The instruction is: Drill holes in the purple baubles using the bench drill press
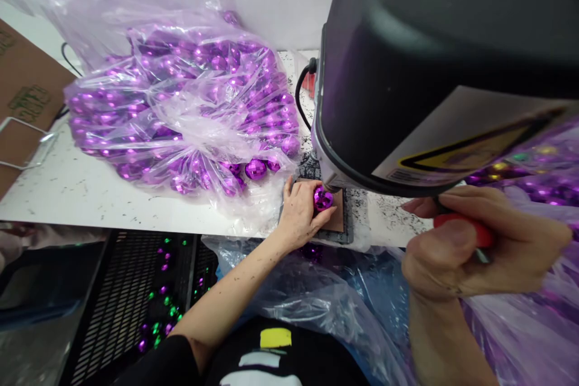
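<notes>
One purple ball [323,198] in grip: holds it at the fingertips of the left hand [299,212], pinched between thumb and forefinger. Has the thumb laid along the near side of the ball, tip pointing right, and the forefinger bent against the far left side. Holds the little finger slightly apart from the others, pointing away from the body. Has the ball over a brown pad [335,218] on a dark plate [348,230], right under the metal nose [337,180] of a black machine [407,72]; cannot tell whether touching that nose.

Grips a red handle [485,233] in the right hand [486,241], well apart from the ball, with the thumb pressed on it and the fingers wrapped over the top. Cannot tell whether joined to the machine.

Shows, on the white table [45,193] to the left, a clear plastic bag [149,6] full of purple beads [256,169], some spilling from the mouth, just beside the left hand.
</notes>
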Demonstrator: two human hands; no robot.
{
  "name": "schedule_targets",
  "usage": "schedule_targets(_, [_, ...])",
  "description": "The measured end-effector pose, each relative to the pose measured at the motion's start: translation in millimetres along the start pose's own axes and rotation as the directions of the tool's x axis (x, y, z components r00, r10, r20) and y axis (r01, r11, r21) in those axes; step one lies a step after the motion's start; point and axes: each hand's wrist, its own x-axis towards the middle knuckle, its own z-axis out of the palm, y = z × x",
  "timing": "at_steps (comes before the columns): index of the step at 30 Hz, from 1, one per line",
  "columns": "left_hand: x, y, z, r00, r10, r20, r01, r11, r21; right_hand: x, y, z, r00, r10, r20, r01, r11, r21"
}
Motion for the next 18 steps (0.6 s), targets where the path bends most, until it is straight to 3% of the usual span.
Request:
schedule_targets(11, [0, 0, -0.1, 1.0, 0.02, -0.023, -0.02, 1.0, -0.024, -13, -5, 5, 0.998, 0.025, -0.056, -0.025, 1.0, 0.001])
schedule_targets(18, [1, 0, -0.1, 1.0, 0.004, -0.009, -0.004, 1.0, -0.026, -21, -3, 3, 0.998, 0.064, 0.002, -0.064, 0.998, -0.004])
